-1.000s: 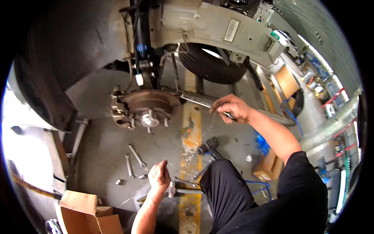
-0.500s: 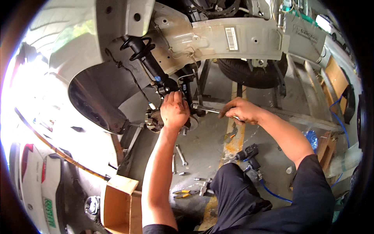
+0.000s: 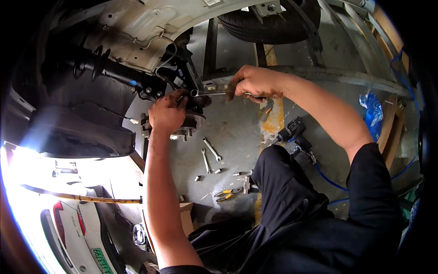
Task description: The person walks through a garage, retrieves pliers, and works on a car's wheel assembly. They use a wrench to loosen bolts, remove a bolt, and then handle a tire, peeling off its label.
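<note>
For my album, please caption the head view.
Right hand grips a ring-ended wrench, left hand near the brake disc.

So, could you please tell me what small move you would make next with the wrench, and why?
I would probably hold the wrench steady in the right hand and use the left hand to check that its ring end is seated. That end lies close beside the left hand, and this view does not clearly show whether it is on properly.
</note>
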Tool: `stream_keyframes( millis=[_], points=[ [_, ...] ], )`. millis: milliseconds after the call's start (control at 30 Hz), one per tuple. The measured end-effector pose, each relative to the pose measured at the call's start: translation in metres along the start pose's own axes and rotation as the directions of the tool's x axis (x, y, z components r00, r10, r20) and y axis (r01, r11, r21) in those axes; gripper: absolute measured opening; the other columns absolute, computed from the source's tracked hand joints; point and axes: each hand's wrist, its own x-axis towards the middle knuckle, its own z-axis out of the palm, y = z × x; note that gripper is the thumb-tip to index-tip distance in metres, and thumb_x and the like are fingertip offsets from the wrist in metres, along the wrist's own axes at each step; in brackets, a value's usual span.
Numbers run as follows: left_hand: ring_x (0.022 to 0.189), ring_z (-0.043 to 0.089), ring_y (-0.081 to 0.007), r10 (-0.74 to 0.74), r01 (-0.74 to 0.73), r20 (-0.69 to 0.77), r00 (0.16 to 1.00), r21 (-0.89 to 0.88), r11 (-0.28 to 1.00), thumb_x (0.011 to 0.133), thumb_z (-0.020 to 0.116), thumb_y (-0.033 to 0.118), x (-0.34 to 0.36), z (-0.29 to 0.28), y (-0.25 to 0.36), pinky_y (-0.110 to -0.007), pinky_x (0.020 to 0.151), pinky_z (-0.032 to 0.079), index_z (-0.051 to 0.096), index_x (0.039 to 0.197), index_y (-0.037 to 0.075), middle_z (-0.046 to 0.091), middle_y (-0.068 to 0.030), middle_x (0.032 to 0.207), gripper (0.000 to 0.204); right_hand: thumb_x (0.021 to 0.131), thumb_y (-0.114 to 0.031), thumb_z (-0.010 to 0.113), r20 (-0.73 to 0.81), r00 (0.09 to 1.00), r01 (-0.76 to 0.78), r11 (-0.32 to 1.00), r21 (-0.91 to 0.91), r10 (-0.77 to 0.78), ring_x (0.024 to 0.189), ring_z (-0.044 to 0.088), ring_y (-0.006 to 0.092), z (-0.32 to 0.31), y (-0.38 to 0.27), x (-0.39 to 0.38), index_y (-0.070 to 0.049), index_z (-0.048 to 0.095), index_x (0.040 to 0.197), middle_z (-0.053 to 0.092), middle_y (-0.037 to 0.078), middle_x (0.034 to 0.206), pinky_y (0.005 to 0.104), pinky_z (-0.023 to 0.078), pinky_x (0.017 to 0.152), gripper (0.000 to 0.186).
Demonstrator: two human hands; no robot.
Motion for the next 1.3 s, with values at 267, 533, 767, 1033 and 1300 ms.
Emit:
stream_keyframes(
  millis=[267, 533, 767, 1033, 1300],
  points=[
    [0.101, 0.064, -0.0258, 0.181, -0.187, 0.048, 0.982, 0.161, 0.969, 0.091, 0.058, 0.037, -0.009, 0.006, 0.016, -0.038, 0.083, 0.051, 0.064, 0.121, 0.029, 0.069, -0.004, 0.108, 0.032, 0.078, -0.004, 0.053, 0.045, 0.994, -0.087, 0.983, -0.164, 0.096, 0.043, 0.036, 0.0093, -0.009, -0.023, 0.009, 0.001, 0.069, 0.093, 0.04, -0.001, 0.056, 0.0264, 0.027, 0.041, 0.023],
    [0.096, 0.065, -0.0328, 0.118, -0.125, 0.07, 0.991, 0.111, 0.986, 0.086, 0.057, 0.032, 0.007, 0.03, 0.039, -0.045, 0.078, 0.053, 0.065, 0.106, 0.022, 0.068, -0.0095, 0.104, 0.023, 0.081, -0.009, 0.056, -0.076, 0.984, 0.127, 0.933, -0.338, -0.161, 0.049, 0.048, 0.0094, -0.006, -0.008, -0.001, -0.002, 0.068, 0.098, 0.053, 0.002, 0.062, 0.0267, 0.036, 0.044, 0.022],
    [0.091, 0.066, -0.0315, 0.217, -0.22, 0.046, 0.975, 0.067, 0.973, 0.081, 0.056, 0.02, 0.01, 0.043, 0.042, -0.045, 0.076, 0.053, 0.064, 0.098, 0.014, 0.068, -0.0106, 0.096, 0.019, 0.091, -0.024, 0.06, -0.648, 0.66, 0.724, 0.551, 0.414, -0.38, 0.085, 0.063, 0.0208, 0.039, 0.04, -0.002, -0.002, 0.066, 0.096, 0.067, 0.009, 0.091, 0.037, 0.042, 0.094, 0.024],
    [0.096, 0.062, -0.0294, 0.319, -0.318, -0.116, 0.941, 0.027, 0.948, 0.073, 0.06, 0.018, -0.013, 0.046, 0.037, -0.042, 0.074, 0.052, 0.061, 0.108, 0.012, 0.067, -0.0108, 0.093, 0.035, 0.097, -0.03, 0.055, -0.728, 0.609, 0.789, 0.145, 0.597, -0.314, 0.049, 0.034, 0.013, 0.064, 0.033, 0.023, -0.013, 0.043, 0.066, 0.036, -0.001, 0.06, 0.0353, 0.037, 0.073, 0.038],
    [0.086, 0.061, -0.0375, 0.168, -0.266, -0.644, 0.746, -0.057, 0.962, 0.069, 0.062, 0.011, -0.014, 0.038, -0.034, -0.047, 0.072, 0.051, 0.058, 0.106, 0.011, 0.061, -0.0156, 0.089, 0.037, 0.092, -0.037, 0.059, -0.839, 0.516, 0.854, 0.177, 0.489, -0.171, 0.049, 0.04, 0.0122, 0.054, 0.035, 0.028, -0.011, 0.061, 0.109, 0.042, -0.002, 0.067, 0.0394, 0.045, 0.079, 0.031]
  ],
)
